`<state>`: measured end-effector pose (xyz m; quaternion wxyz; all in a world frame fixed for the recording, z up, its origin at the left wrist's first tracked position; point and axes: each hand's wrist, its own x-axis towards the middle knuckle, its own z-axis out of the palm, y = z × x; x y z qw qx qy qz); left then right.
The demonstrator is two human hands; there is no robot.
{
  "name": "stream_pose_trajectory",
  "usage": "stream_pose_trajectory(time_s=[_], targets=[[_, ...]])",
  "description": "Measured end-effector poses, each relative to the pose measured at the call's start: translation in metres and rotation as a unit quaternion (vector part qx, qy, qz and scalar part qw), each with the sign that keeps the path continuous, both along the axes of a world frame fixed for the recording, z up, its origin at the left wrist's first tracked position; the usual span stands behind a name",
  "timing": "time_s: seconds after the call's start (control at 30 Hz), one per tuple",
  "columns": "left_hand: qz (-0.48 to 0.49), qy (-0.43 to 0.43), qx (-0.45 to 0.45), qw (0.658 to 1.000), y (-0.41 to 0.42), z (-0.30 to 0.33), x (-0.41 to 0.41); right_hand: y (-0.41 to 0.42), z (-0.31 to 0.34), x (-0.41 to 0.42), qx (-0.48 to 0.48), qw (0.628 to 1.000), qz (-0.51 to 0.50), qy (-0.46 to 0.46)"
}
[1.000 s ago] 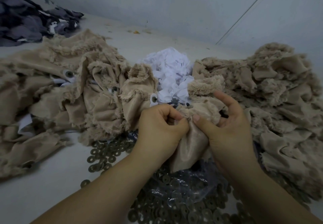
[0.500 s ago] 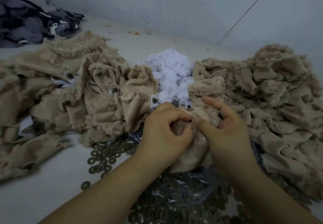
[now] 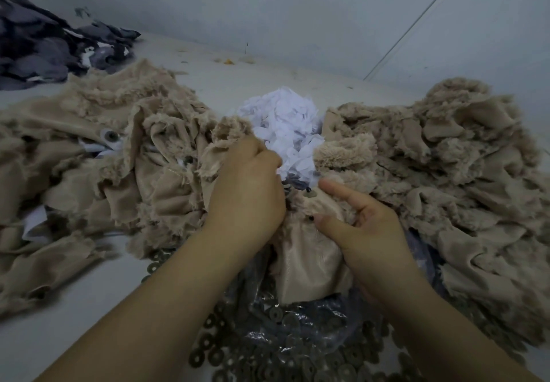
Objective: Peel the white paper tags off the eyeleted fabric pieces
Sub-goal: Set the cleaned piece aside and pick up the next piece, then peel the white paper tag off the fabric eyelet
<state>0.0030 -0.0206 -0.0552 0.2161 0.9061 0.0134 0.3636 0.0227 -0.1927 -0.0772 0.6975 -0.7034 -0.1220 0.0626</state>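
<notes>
My left hand is curled at the near edge of the heap of peeled white paper tags. White paper shows at its fingertips, which the back of the hand mostly hides. My right hand holds a tan fleece fabric piece from the right. Its thumb lies on the cloth, the index finger sticks out, and the other fingers curl behind. A metal eyelet on that piece shows just beyond the thumb.
A pile of tan pieces with eyelets and white tags lies on the left. Another tan pile lies on the right. Metal washers spill from a clear plastic bag under my forearms. Dark fabric is at the far left, and a wall is behind.
My left hand has left the fabric piece and moved up and away to the white paper heap. My right hand stays on the piece, its index finger now straighter.
</notes>
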Motion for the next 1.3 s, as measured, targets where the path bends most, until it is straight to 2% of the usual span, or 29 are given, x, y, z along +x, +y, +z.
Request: stream_pose_trajectory(time_s=[0.1,0.2,0.27,0.37,0.53,0.67,0.87,1.03,1.07,1.17,1.2,1.3], targets=[[0.024,0.088,0.125,0.988,-0.001,0.009,0.024,0.002,0.001,-0.005,-0.007,1.0,0.012,-0.003],[0.048,0.182,0.147,0.971,0.002,0.011,0.048,0.003,0.002,-0.007,-0.019,1.0,0.014,-0.008],[0.055,0.226,0.111,0.966,0.007,0.012,0.057,0.002,0.002,-0.006,-0.016,1.0,0.016,-0.008],[0.039,0.225,0.059,0.972,0.013,0.012,0.057,0.001,0.001,-0.004,-0.02,1.0,0.014,-0.005],[-0.08,0.094,-0.098,0.987,0.014,0.005,0.032,0.001,-0.001,-0.003,-0.041,0.999,0.021,-0.027],[-0.165,0.0,-0.265,0.95,0.01,0.002,0.013,0.003,-0.002,-0.003,-0.028,0.999,0.015,-0.027],[-0.236,0.058,-0.355,0.903,-0.005,-0.003,-0.003,0.005,0.002,-0.009,-0.027,0.996,0.037,-0.072],[-0.194,0.068,-0.407,0.89,0.0,-0.008,-0.009,0.003,0.002,-0.008,-0.048,0.996,0.012,-0.077],[-0.193,0.08,-0.436,0.875,0.005,-0.009,-0.011,0.002,0.001,-0.007,-0.056,0.996,0.004,-0.073],[-0.249,0.12,-0.537,0.797,0.016,-0.008,-0.017,0.0,-0.003,-0.004,-0.059,0.997,-0.004,-0.05],[-0.258,0.12,-0.547,0.787,0.017,-0.008,-0.018,0.0,-0.004,-0.003,-0.057,0.997,-0.005,-0.049],[-0.212,0.099,-0.533,0.813,0.015,-0.014,-0.017,0.0,-0.003,-0.004,-0.053,0.997,0.001,-0.047]])
